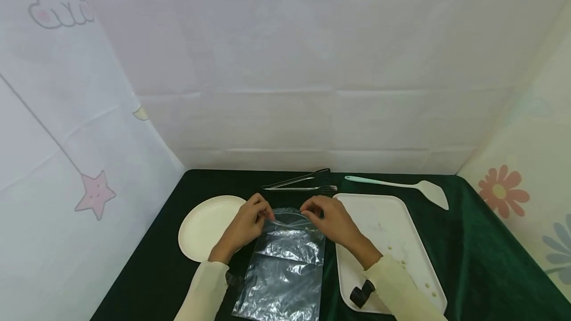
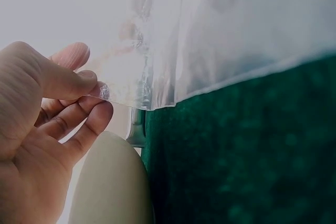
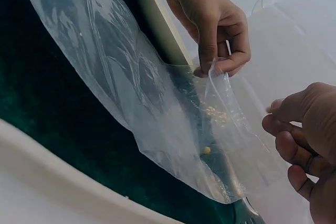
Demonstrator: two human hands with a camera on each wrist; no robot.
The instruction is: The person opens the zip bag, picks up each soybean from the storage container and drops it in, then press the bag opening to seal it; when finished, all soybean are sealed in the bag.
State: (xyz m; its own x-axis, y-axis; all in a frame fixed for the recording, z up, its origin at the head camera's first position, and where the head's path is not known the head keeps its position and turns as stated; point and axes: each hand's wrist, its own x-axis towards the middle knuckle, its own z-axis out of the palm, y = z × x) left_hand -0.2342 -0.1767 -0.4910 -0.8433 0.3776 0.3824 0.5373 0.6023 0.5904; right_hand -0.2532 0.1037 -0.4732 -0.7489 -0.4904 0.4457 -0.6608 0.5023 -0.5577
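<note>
A clear plastic zip bag (image 1: 285, 276) lies on the dark green cloth, its mouth raised at the far end. My left hand (image 1: 250, 222) pinches the left corner of that mouth between thumb and fingers, seen closely in the left wrist view (image 2: 58, 98). Across the opening, my right hand (image 1: 332, 219) is held with thumb and forefinger together. A tiny pale bean-like piece (image 3: 269, 109) seems to show at its fingertips, apart from the bag's film. Small yellow pieces (image 3: 206, 150) show through the bag near its mouth.
A cream oval plate (image 1: 200, 232) lies left of the bag. On the right, a white tray (image 1: 374, 212) carries several small pale pieces (image 1: 403, 264). Metal tongs (image 1: 294, 188) and a dark-ended utensil (image 1: 318, 173) lie behind the hands; a white spatula (image 1: 432, 193) lies behind the tray.
</note>
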